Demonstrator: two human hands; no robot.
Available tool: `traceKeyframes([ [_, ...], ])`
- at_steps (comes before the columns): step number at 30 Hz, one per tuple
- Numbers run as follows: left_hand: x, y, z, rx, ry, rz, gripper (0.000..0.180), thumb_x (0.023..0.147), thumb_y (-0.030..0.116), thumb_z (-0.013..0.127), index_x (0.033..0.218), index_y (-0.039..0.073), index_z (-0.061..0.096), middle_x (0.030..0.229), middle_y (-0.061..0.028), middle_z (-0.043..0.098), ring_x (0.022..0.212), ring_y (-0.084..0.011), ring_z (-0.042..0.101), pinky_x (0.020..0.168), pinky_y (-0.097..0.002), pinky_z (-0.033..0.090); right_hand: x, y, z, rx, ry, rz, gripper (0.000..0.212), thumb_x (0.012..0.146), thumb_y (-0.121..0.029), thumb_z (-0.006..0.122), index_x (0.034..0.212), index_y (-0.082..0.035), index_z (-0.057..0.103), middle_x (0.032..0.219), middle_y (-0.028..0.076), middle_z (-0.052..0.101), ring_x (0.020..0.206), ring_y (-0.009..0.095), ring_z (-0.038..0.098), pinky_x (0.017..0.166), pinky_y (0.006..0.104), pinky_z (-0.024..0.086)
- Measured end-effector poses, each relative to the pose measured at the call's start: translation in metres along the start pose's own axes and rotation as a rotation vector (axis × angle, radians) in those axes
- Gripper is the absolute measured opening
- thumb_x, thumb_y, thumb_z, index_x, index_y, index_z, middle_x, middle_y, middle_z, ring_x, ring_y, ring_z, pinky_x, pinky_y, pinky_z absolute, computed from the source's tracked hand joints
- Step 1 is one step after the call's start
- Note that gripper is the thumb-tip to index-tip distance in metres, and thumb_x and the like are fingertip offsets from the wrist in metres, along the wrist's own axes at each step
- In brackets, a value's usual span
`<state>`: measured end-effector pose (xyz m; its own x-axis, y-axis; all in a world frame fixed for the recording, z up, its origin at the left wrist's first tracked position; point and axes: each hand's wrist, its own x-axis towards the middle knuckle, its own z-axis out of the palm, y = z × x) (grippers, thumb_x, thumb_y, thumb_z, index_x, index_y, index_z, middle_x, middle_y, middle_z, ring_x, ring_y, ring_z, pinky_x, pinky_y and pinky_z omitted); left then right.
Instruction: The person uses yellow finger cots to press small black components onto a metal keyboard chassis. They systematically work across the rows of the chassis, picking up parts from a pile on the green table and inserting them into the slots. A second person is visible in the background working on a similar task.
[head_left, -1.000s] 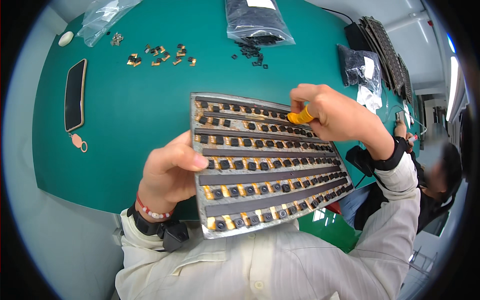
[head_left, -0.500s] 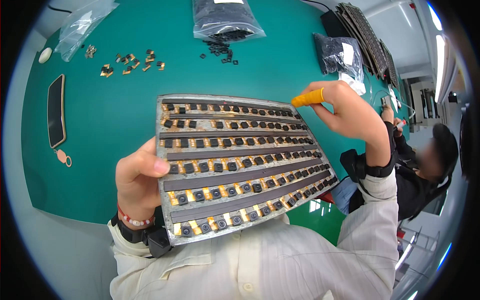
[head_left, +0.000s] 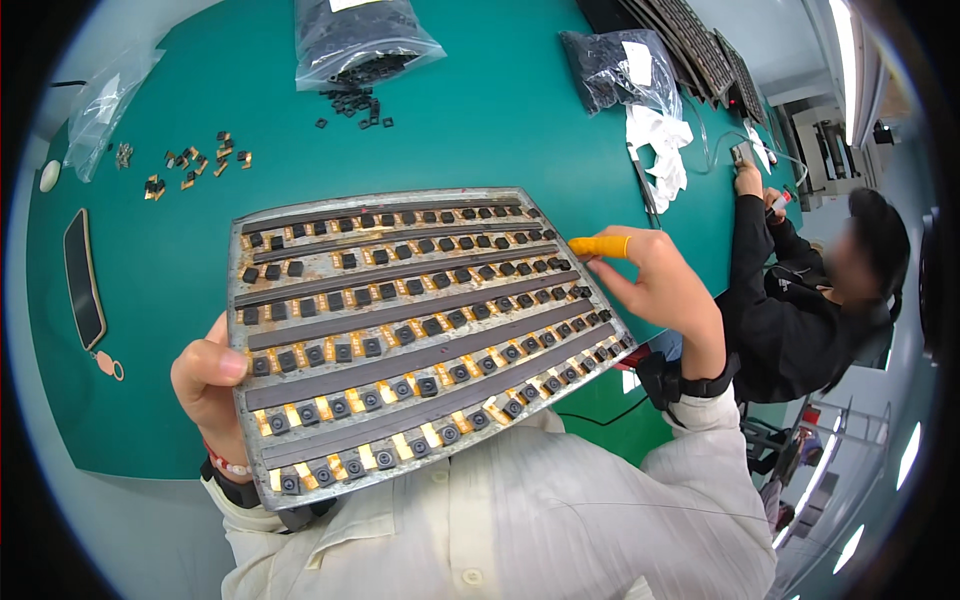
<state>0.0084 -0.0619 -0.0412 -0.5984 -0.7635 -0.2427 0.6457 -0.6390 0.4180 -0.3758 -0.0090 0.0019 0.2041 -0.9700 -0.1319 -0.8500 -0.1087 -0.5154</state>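
- Your left hand point(head_left: 212, 385) gripped the metal tray point(head_left: 420, 330) at its left edge, thumb pressed on the top face near the lower-left corner, fingers tucked underneath and out of sight.
- The tray was lifted off the table and tilted toward you, its near edge over your chest, its far edge over the green mat point(head_left: 480, 130).
- Rows of small black square parts point(head_left: 400, 335) sat in the tray's channels, with gold tabs showing along the nearer rows.
- Your right hand point(head_left: 660, 285) was at the tray's right edge, loosely curled and holding nothing, one finger in an orange finger cot point(head_left: 600, 246) pointing left toward the upper-right corner; I could not tell whether it touched the metal.
- Left of the tray, a dark phone point(head_left: 84, 278) lay flat on the mat, well apart from your left hand, with open mat between.
- Beyond the far edge there was a bare stretch of mat, then loose black pieces point(head_left: 352, 105) spilled before a clear bag point(head_left: 362, 40) of the same.
- Small brass-coloured pieces point(head_left: 195, 165) were scattered at the far left, beside another clear bag point(head_left: 105, 95).
- To the right, white wipes point(head_left: 660, 150) and a second dark bag point(head_left: 620, 70) crowded the mat's edge, and a person in black point(head_left: 800, 310) worked just past your right wrist.
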Motion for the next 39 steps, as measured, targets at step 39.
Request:
traceKeyframes([
  [39, -0.004, 0.006, 0.003, 0.042, 0.054, -0.034, 0.073, 0.075, 0.021, 0.047, 0.138, -0.014, 0.036, 0.132, -0.0362, 0.05, 0.114, -0.0389, 0.06, 0.095, -0.0479, 0.051, -0.008, -0.019, 0.016, 0.032, 0.191, -0.26, 0.047, 0.06, 0.014, 0.059, 0.106, 0.007, 0.068, 0.105, 0.013, 0.062, 0.1, 0.033, 0.061, 0.109, 0.0526, 0.037],
])
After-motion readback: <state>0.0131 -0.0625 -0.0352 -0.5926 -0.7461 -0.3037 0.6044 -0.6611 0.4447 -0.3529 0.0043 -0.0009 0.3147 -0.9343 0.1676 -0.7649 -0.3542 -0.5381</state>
